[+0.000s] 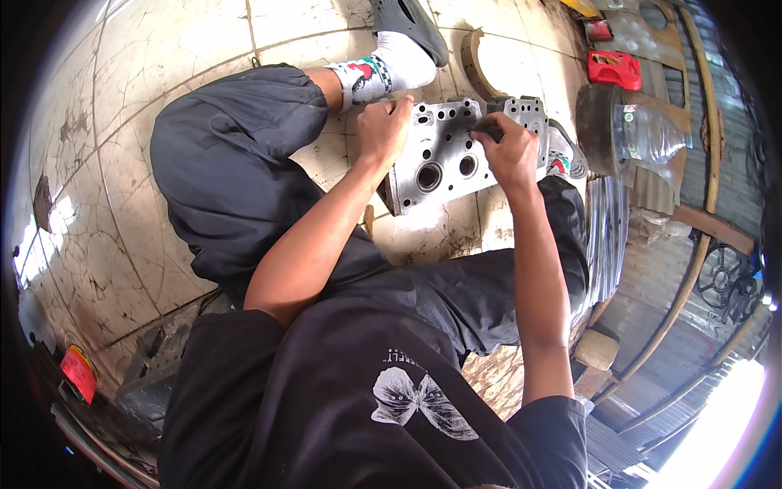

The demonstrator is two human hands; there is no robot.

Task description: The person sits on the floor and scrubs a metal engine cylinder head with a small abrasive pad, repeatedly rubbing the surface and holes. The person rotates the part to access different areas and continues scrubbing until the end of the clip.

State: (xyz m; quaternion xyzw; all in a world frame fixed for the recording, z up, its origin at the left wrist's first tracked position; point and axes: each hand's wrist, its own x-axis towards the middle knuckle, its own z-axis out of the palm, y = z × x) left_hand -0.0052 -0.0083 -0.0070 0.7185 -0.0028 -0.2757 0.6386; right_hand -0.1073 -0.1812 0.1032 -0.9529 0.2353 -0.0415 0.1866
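A grey metal engine cylinder head (446,140) with round ports and bolt holes rests on the floor between my legs, tilted slightly in view. My left hand (383,134) is closed on its left end, the fingers curled at the upper corner. Over its right part, my right hand (509,155) pinches a small dark flat piece (490,130) against the top face; the fingers hide most of it. Beyond that hand, a holed metal section (528,112) shows; whether it belongs to the same cylinder head I cannot tell.
A curved metal band (475,63) lies on the tiled floor (114,163) beyond the cylinder head. To the right are a dark round container (597,130), a red plastic case (614,70), a clear plastic bottle (652,134) and corrugated sheets (607,236). My legs flank the work.
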